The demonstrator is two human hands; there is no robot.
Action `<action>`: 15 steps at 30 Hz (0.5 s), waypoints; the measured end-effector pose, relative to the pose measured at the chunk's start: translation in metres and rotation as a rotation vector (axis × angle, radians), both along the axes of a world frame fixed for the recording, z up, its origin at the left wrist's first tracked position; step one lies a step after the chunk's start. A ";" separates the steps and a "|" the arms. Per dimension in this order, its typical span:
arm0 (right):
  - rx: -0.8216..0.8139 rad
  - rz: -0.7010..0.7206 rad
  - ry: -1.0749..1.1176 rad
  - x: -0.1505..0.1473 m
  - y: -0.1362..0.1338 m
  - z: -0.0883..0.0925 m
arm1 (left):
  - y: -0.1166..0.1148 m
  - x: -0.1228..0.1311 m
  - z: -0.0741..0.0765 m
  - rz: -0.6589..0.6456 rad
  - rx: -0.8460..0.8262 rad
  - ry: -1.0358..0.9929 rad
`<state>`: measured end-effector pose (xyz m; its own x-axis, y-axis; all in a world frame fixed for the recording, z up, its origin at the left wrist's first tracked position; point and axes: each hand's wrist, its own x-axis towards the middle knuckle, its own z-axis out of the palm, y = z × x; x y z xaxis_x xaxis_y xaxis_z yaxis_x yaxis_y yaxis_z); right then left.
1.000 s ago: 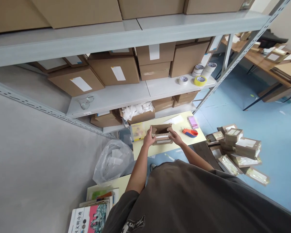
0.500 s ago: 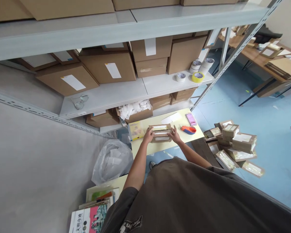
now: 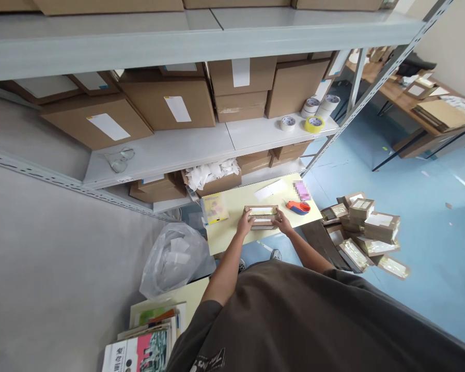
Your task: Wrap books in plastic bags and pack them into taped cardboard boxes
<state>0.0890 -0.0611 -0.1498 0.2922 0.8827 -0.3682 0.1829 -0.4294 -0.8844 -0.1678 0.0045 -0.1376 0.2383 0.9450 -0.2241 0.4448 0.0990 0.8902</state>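
Between my two hands is a small cardboard box [image 3: 262, 219] with pale strips on its top and front, at the front edge of a pale yellow table [image 3: 232, 232]. My left hand [image 3: 245, 223] grips its left end, and my right hand [image 3: 282, 222] grips the right end. A dark, ridged line runs along the box top between the hands. Right of the box lies an orange and blue tape cutter [image 3: 298, 207]. A yellow booklet [image 3: 215, 208] is on the left, and a white sheet [image 3: 270, 189] lies behind the box.
A metal shelf [image 3: 178, 147] with cartons stands ahead, holding tape rolls [image 3: 314, 124] and glasses [image 3: 120, 159]. Small parcels [image 3: 380, 227] are piled on the floor at right. A clear plastic bag [image 3: 174, 258] and stacked books [image 3: 139, 346] are at left. A desk [image 3: 430, 113] stands far right.
Both hands and the box have shifted slightly right across the table, the box keeping its place between them. The camera view has also shifted a little. The grip looks the same.
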 end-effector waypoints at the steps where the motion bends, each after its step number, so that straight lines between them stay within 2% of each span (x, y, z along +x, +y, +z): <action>1: 0.004 0.025 -0.037 -0.003 0.002 -0.003 | -0.001 -0.002 -0.004 0.019 -0.016 0.012; 4: 0.013 0.134 -0.184 -0.019 0.015 -0.008 | -0.005 -0.015 -0.016 0.090 -0.025 0.024; 8: -0.023 0.204 -0.271 -0.029 0.038 -0.003 | 0.001 -0.030 -0.022 0.075 0.020 0.002; 15: -0.111 0.299 -0.431 -0.018 0.041 0.013 | 0.001 -0.010 -0.016 0.057 0.030 0.206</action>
